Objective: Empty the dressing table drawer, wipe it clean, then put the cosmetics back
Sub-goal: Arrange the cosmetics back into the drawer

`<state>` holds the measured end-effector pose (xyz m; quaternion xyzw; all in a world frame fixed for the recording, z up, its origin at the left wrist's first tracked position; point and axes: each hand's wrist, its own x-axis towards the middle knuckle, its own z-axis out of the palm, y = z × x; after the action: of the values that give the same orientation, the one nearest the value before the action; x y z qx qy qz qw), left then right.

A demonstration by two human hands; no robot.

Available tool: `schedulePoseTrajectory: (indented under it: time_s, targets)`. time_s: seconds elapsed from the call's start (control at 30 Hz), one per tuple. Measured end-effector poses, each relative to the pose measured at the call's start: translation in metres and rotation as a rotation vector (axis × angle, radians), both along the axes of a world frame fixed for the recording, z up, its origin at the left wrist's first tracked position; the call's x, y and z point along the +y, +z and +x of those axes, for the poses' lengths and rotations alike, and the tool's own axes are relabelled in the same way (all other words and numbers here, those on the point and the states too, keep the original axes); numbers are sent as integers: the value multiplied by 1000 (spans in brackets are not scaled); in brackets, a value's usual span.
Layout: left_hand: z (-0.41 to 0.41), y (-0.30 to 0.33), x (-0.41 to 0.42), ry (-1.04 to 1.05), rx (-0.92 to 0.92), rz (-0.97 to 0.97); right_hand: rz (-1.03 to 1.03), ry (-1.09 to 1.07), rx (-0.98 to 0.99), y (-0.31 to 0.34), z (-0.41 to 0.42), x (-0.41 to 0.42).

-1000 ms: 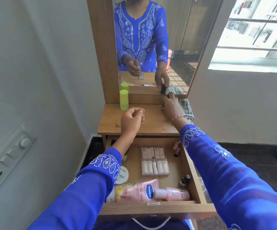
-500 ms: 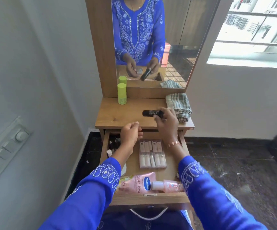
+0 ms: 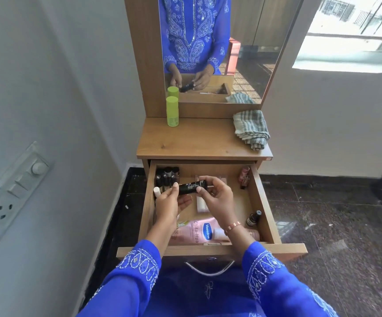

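Makeup stick [image 3: 192,187] held between both hands over drawer [image 3: 265,209].

Daylight enters from the window [image 3: 354,35] at 2 o'clock, overexposed. The scene is bright and sharp. Wide-angle distortion bends the wall [image 3: 36,88] at 9 o'clock.

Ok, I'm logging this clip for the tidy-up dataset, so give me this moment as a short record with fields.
held item: black makeup stick, lying sideways over the open drawer
left hand: holds the stick's left end
right hand: grips its right end
in drawer: pink Vaseline tube, small dark bottle, dark bottles at back left
tabletop: green bottle, folded striped cloth
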<state>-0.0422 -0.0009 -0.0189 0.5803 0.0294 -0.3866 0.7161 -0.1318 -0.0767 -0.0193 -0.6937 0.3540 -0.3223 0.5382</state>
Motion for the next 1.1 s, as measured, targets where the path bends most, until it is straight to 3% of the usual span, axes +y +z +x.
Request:
schedulePoseTrajectory:
  time_s: [0.47,0.9,1.1]
  targets:
    - [3,-1,7,-9,-174,-53,167,102,24,-2,-5,-6]
    - [3,-3,5,-27,-155,-61,284,112,-50,0,-7,-4]
    - [-2,-6,2,-179,-274,70,305,-3,-101,8,-15,-16]
